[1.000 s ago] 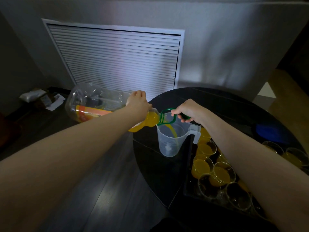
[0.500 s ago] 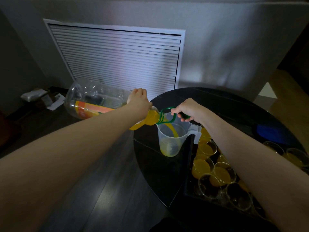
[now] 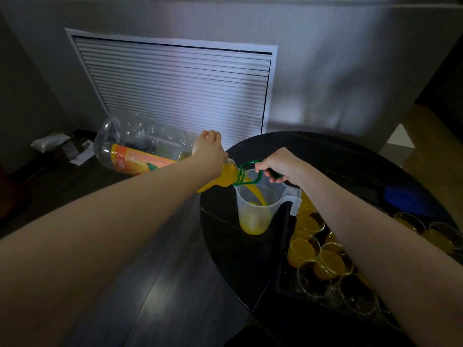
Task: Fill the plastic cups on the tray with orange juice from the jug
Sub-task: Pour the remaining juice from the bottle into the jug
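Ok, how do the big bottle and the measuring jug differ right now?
The bottle lies tipped nearly level, held up by the left hand and right hand; the jug stands upright on the table. The bottle is larger and nearly drained; the jug holds a shallow layer. Both are clear plastic with orange juice.

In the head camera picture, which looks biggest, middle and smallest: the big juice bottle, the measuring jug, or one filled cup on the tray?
1. Clear plastic juice bottle with the orange label, tipped on its side.
2. Translucent plastic measuring jug.
3. Clear plastic cup filled with orange juice; it sits nearer the camera yet looks smallest, so this ranking seems safe.
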